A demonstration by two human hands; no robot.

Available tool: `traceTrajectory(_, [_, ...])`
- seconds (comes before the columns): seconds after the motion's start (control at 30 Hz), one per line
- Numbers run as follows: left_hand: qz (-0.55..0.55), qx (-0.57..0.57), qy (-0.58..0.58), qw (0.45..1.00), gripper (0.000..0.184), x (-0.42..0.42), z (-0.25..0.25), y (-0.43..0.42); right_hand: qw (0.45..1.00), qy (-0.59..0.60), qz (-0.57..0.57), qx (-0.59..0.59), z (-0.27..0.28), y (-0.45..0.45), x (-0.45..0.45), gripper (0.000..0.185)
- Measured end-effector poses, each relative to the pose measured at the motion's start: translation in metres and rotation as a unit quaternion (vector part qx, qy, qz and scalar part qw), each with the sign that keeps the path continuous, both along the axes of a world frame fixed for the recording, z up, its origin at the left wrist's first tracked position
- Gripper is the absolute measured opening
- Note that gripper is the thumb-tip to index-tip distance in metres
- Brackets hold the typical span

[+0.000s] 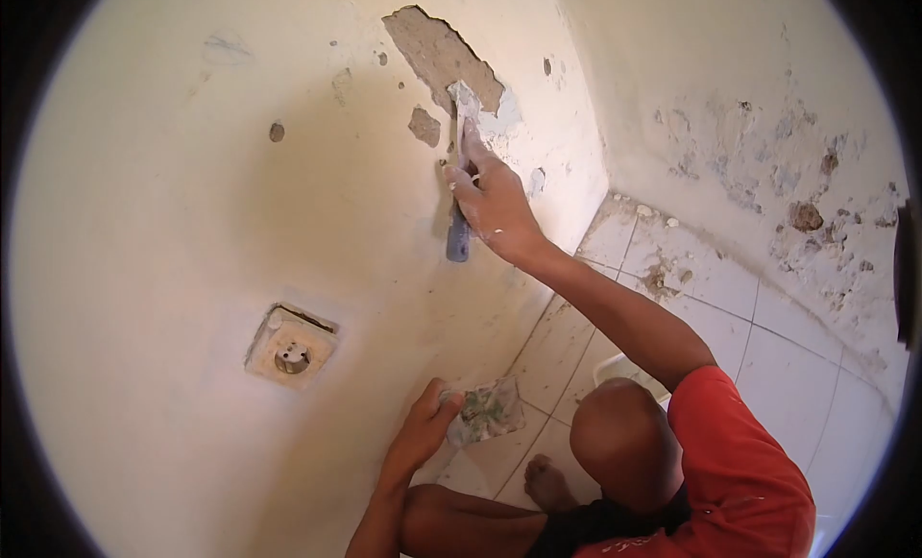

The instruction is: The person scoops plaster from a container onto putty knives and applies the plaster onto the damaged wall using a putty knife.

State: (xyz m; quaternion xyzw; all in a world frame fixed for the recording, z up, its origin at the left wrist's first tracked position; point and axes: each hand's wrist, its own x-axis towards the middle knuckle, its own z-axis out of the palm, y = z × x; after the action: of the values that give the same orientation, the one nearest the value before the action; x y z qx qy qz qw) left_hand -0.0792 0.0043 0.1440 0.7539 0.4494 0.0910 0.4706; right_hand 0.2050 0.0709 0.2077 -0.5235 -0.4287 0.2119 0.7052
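My right hand [495,207] grips a putty knife [459,243] by its dark handle, the index finger stretched along the blade. The blade's tip, with whitish paste on it, meets the wall at the lower edge of a bare brown patch [437,54] where the paint has come off. Fresh white filler [501,114] lies on the wall just right of the blade. Lower down, near the foot of the wall, my left hand [423,428] is closed on the edge of a crumpled whitish packet [488,414] with green marks. What the packet contains, I cannot tell.
A wall socket [291,347] sits in the wall at the lower left. The adjoining wall [768,174] is pitted and flaking. Dirt and plaster crumbs [663,275] lie on the white floor tiles [711,318]. My bent knee [624,438] and bare foot [549,483] are below.
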Motion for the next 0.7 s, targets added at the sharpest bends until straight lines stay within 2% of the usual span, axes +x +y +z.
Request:
traceTrajectory(0.13, [0.007, -0.016, -0.003, 1.000, 0.032, -0.011, -0.010, 0.004, 0.999, -0.031, -0.017, -0.020, 0.005, 0.011, -0.009, 0.035])
traceTrajectory(0.2, [0.008, -0.032, -0.022, 0.999, 0.031, -0.013, -0.013, 0.005, 0.992, -0.102, -0.070, 0.004, 0.004, 0.016, -0.011, 0.032])
traceTrajectory(0.3, [0.004, -0.031, -0.019, 0.999, 0.031, -0.010, -0.005, 0.003, 0.993, -0.102, -0.050, -0.020, 0.007, 0.014, -0.012, 0.035])
traceTrajectory(0.37, [-0.001, -0.056, 0.055, 0.997, 0.030, -0.009, 0.002, 0.005, 0.995, -0.093, -0.031, -0.029, 0.013, 0.010, -0.014, 0.035])
traceTrajectory(0.43, [-0.009, -0.051, 0.059, 0.997, 0.030, -0.009, 0.000, 0.008, 0.996, -0.083, -0.011, -0.037, 0.012, 0.009, -0.018, 0.035])
traceTrajectory(0.53, [-0.030, -0.013, 0.036, 0.999, 0.031, -0.004, 0.000, 0.009, 0.992, -0.120, -0.040, 0.020, 0.009, 0.007, -0.024, 0.035])
traceTrajectory(0.57, [-0.041, 0.018, 0.008, 0.999, 0.034, -0.003, -0.006, 0.001, 0.991, -0.132, -0.021, 0.015, 0.005, -0.001, -0.028, 0.038])
traceTrajectory(0.7, [-0.048, 0.012, 0.005, 0.999, 0.034, 0.005, 0.002, -0.001, 0.988, -0.154, 0.005, 0.017, 0.003, -0.014, -0.036, 0.052])
